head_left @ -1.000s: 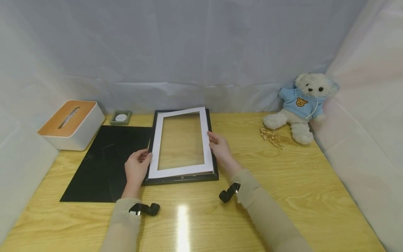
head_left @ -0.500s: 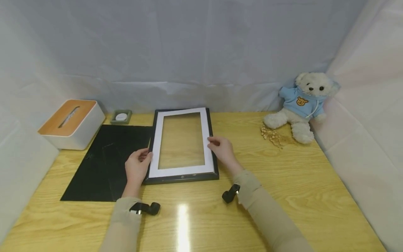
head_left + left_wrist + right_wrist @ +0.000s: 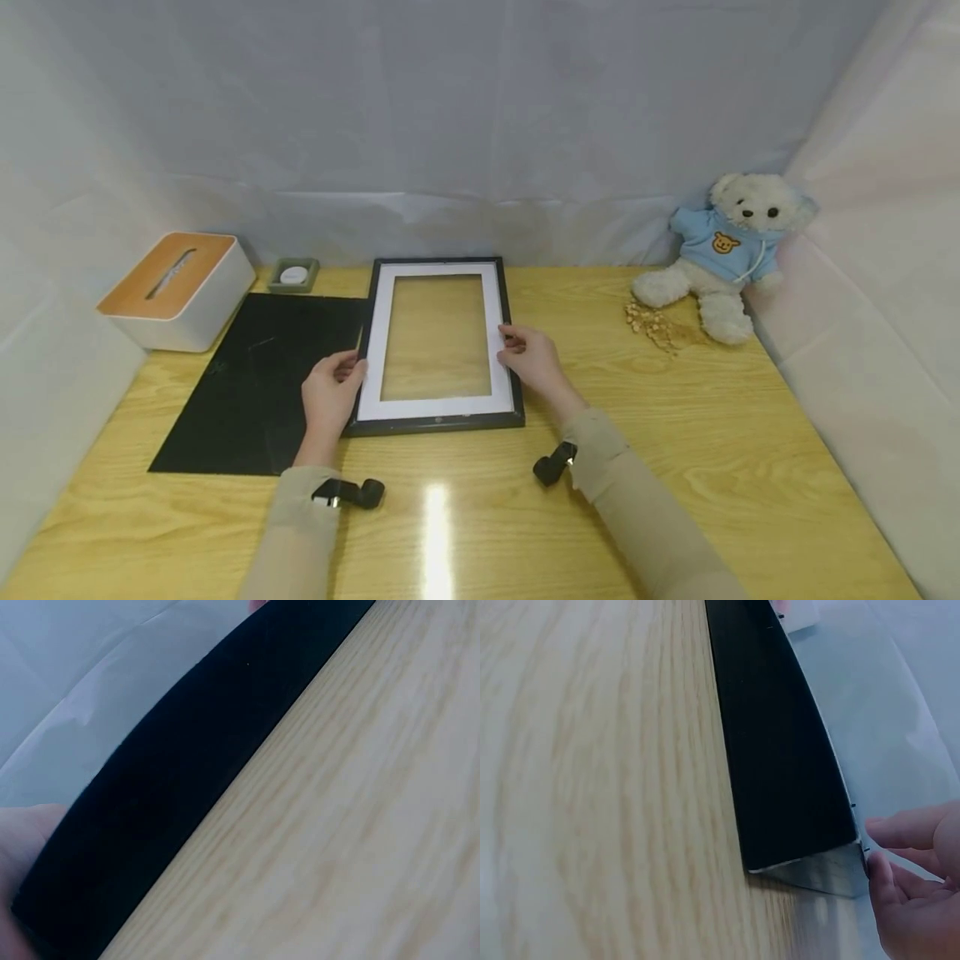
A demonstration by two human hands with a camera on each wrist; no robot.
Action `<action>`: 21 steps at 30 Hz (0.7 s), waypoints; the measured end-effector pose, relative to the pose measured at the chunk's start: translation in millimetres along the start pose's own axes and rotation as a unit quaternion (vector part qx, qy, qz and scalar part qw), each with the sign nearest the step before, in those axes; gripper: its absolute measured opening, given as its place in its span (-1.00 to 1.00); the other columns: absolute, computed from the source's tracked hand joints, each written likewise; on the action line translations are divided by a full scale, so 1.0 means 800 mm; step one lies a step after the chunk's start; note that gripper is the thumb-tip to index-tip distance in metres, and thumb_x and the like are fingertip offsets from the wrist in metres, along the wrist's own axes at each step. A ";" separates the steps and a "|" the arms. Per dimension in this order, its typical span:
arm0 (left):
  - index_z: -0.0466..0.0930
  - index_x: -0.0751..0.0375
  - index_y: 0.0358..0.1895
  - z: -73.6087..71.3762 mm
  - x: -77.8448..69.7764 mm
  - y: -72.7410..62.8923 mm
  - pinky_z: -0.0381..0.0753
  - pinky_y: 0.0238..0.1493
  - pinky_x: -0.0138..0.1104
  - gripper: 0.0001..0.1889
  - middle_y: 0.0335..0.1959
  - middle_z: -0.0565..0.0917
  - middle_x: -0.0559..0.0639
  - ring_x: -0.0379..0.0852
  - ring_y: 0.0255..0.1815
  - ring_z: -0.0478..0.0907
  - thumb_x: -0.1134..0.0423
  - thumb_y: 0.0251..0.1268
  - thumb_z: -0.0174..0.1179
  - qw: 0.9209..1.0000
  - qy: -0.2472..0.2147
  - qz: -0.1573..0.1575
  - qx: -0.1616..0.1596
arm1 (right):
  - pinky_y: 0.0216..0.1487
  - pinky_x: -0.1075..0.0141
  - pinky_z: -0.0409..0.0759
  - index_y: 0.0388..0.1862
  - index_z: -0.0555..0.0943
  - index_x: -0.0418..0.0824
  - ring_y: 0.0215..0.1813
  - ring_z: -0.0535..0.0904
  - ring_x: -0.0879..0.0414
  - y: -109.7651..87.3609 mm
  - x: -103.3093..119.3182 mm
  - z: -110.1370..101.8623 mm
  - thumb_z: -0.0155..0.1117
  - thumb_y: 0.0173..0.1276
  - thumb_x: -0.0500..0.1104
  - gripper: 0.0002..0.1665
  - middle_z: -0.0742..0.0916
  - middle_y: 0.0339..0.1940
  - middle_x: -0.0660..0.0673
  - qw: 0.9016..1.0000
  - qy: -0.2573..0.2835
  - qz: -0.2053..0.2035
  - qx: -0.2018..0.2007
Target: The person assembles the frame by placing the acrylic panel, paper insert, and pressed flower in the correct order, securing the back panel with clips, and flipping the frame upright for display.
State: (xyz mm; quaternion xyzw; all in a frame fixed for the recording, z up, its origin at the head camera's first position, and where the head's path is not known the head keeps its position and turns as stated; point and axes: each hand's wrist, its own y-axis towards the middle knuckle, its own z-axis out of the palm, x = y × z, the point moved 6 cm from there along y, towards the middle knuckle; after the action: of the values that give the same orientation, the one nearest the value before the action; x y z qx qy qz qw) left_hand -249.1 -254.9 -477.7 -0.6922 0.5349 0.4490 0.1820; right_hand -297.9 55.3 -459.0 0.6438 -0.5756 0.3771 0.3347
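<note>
A black picture frame (image 3: 438, 423) lies on the table with a white mat (image 3: 380, 350) flat within its border. Wood grain shows through the mat's window. At the frame's left side, my left hand (image 3: 330, 392) grips the edge, thumb over the rim and fingers bent. Across from it, my right hand (image 3: 534, 362) has thumb and index finger at the mat's right edge, curled in a pinch. In the right wrist view, the fingertips (image 3: 877, 862) meet the top rim of the frame's dark side wall (image 3: 787, 742). The left wrist view shows the opposite side wall (image 3: 172, 772).
A black backing board (image 3: 225, 400) lies left of the frame and reaches up to its edge. Behind it stand a tissue box (image 3: 180, 292) and a small green dish (image 3: 292, 275). A teddy bear (image 3: 727, 250) sits at the back right by dried bits (image 3: 651, 327).
The mat, tilted and lifted at the far and right sides earlier, has come down flat inside the frame. My right hand has slid slightly toward me; my left hand has stayed at the frame's edge.
</note>
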 end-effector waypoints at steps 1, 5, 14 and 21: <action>0.64 0.41 -0.04 0.000 0.000 0.000 0.59 -0.19 -0.14 -0.72 -0.23 0.63 0.24 0.09 -0.24 0.59 0.29 0.27 0.24 1.000 0.000 0.001 0.000 | -0.03 0.25 0.61 0.18 0.55 -0.34 -0.05 0.59 -0.03 -0.001 0.000 0.000 0.31 0.18 -0.43 -0.47 0.65 -0.08 -0.25 1.000 0.005 0.001 0.002; 0.64 0.42 -0.04 0.000 -0.002 -0.001 0.58 -0.19 -0.15 -0.72 -0.23 0.63 0.24 0.09 -0.24 0.58 0.29 0.27 0.24 1.000 0.000 0.003 0.001 | 0.04 0.26 0.59 0.19 0.53 -0.36 -0.01 0.59 -0.06 -0.004 -0.003 -0.001 0.30 0.17 -0.46 -0.45 0.63 -0.03 -0.28 1.000 0.029 0.001 0.008; 0.64 0.42 -0.05 -0.001 -0.004 -0.002 0.57 -0.20 -0.15 -0.72 -0.23 0.64 0.24 0.09 -0.25 0.58 0.30 0.26 0.24 1.000 -0.002 0.007 0.000 | 0.14 0.07 0.52 0.29 0.45 -0.27 0.15 0.50 -0.19 -0.022 -0.012 -0.006 0.43 0.13 -0.34 -0.29 0.47 0.27 -0.32 0.999 0.006 -0.015 0.031; 0.64 0.42 -0.04 -0.001 -0.002 -0.001 0.58 -0.18 -0.14 -0.72 -0.22 0.63 0.25 0.09 -0.24 0.59 0.30 0.27 0.24 1.000 -0.002 0.002 0.000 | 0.32 0.04 0.34 0.49 0.20 -0.18 0.38 0.25 -0.26 -0.042 -0.020 0.002 0.54 0.07 -0.17 0.04 0.15 0.50 -0.32 0.989 0.011 -0.004 0.149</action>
State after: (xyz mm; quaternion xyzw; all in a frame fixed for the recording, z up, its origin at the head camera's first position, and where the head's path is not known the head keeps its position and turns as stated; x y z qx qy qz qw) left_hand -248.5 -254.1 -476.1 -0.6900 0.5361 0.4507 0.1826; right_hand -265.1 65.7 -473.8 0.6850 -0.5065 0.4640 0.2428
